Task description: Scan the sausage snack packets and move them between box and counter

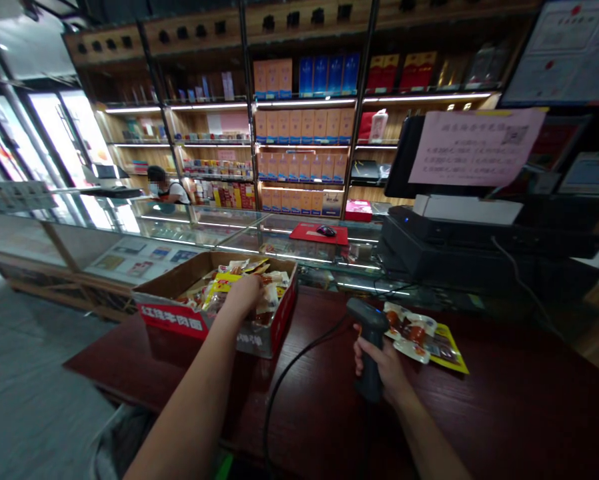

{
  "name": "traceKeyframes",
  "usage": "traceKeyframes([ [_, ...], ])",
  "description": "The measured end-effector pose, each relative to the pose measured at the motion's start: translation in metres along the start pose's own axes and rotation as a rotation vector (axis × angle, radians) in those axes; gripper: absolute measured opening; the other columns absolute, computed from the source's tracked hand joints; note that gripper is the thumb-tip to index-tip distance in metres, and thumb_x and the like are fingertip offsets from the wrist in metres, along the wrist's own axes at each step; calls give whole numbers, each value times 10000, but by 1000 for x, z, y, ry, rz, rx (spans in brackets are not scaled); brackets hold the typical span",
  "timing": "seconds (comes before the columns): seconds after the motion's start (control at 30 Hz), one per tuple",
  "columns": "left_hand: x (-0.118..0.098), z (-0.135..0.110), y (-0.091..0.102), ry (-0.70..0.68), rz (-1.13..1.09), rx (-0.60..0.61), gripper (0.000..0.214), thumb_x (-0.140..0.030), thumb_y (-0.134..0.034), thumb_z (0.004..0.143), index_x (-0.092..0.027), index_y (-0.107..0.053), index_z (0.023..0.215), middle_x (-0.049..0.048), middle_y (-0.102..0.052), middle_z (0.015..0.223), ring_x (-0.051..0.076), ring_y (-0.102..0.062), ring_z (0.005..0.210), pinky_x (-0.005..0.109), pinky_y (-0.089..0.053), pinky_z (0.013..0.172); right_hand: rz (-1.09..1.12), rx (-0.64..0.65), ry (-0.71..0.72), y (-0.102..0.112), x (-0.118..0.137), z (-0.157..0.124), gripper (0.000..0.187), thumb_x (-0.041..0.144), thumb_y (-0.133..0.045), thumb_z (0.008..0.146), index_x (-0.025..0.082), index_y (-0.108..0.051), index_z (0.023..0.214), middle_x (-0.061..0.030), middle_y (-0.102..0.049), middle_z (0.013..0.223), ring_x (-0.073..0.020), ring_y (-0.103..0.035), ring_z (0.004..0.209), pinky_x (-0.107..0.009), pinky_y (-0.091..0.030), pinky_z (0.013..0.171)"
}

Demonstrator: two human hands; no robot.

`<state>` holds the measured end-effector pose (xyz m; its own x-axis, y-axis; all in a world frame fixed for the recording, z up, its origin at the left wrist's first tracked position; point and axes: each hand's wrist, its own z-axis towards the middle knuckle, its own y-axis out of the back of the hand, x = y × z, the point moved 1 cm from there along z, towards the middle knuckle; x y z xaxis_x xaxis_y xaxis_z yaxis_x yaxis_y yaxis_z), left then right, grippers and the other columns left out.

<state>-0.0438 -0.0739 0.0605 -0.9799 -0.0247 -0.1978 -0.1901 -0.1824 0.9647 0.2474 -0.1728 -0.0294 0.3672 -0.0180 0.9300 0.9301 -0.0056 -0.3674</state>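
My left hand (pixel 247 293) reaches into an open cardboard box (pixel 172 320) with red printed sides. It is among several vacuum-packed snack packets (pixel 224 283), one of them bright yellow; its fingertips are hidden, so I cannot see whether they grip a packet. My right hand (pixel 379 360) is wrapped around the handle of a black barcode scanner (pixel 369 323), held upright above the dark red table (pixel 319 387). Just right of the scanner lie a few clear packets of brown food (pixel 412 331) and a yellow-edged packet (pixel 448 348).
The scanner's black cable (pixel 279 380) loops across the table. Behind the table runs a glass display counter (pixel 219 227) with a mouse (pixel 326 231) on a red mat. A dark checkout machine (pixel 429 247) stands at right. A person (pixel 172 190) is beyond the counter.
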Motion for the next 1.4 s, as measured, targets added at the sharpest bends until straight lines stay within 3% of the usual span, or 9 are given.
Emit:
traceKeyframes([
  [0.2, -25, 0, 7, 51, -217, -412, 286, -317, -363, 875, -159, -594, 933, 103, -669, 887, 217, -613, 859, 291, -419, 731, 0, 47, -2, 2, 1, -3, 466, 360, -718, 673, 163, -527, 1050, 57, -552, 557, -94, -481, 398, -229, -433, 375],
  [0.33, -52, -10, 14, 45, -370, -535, 257, -327, -375, 882, -173, -575, 931, 65, -670, 862, 192, -613, 840, 263, -399, 727, -1, 122, 23, 0, 3, -6, 419, 346, -696, 701, 165, -548, 1049, 49, -548, 576, -93, -486, 406, -231, -437, 386],
  [0.43, -75, -20, 6, -11, -440, -510, 228, -329, -401, 877, -179, -572, 878, 45, -662, 812, 175, -614, 792, 247, -395, 707, 15, 169, 50, -1, 7, -10, 400, 341, -686, 711, 174, -556, 1050, 41, -558, 601, -91, -493, 412, -232, -439, 392],
  [0.57, -100, -30, -34, -95, -463, -353, 192, -301, -420, 872, -182, -566, 835, 48, -653, 768, 169, -613, 734, 240, -384, 662, 20, 180, 84, -1, 10, -14, 387, 348, -682, 710, 179, -555, 1035, 40, -555, 599, -91, -492, 416, -230, -442, 394],
  [0.67, -108, -32, -69, -106, -487, -243, 176, -284, -427, 872, -183, -564, 825, 48, -652, 742, 169, -618, 712, 238, -373, 638, -15, 168, 104, -1, 10, -13, 381, 341, -672, 723, 166, -545, 1037, 40, -557, 597, -89, -491, 410, -234, -453, 393],
  [0.77, -107, -30, -89, -95, -537, -219, 169, -275, -436, 869, -182, -562, 803, 47, -656, 750, 164, -621, 727, 231, -373, 635, -43, 156, 83, -2, 9, -13, 404, 350, -685, 707, 154, -532, 1026, 46, -549, 580, -91, -488, 396, -240, -455, 379],
  [1.1, -94, -17, -105, -25, -624, -220, 161, -271, -468, 842, -165, -582, 798, 47, -658, 744, 156, -613, 712, 229, -381, 627, -73, 122, 6, -4, 3, -9, 407, 386, -713, 664, 164, -524, 948, 59, -538, 527, -102, -489, 374, -240, -449, 359],
  [1.4, -96, -21, -99, 7, -527, -182, 189, -265, -453, 839, -160, -610, 831, 74, -666, 794, 160, -612, 759, 222, -377, 613, -71, 107, 3, -7, 6, -12, 344, 366, -704, 675, 179, -519, 897, 67, -535, 526, -95, -487, 378, -229, -447, 371],
])
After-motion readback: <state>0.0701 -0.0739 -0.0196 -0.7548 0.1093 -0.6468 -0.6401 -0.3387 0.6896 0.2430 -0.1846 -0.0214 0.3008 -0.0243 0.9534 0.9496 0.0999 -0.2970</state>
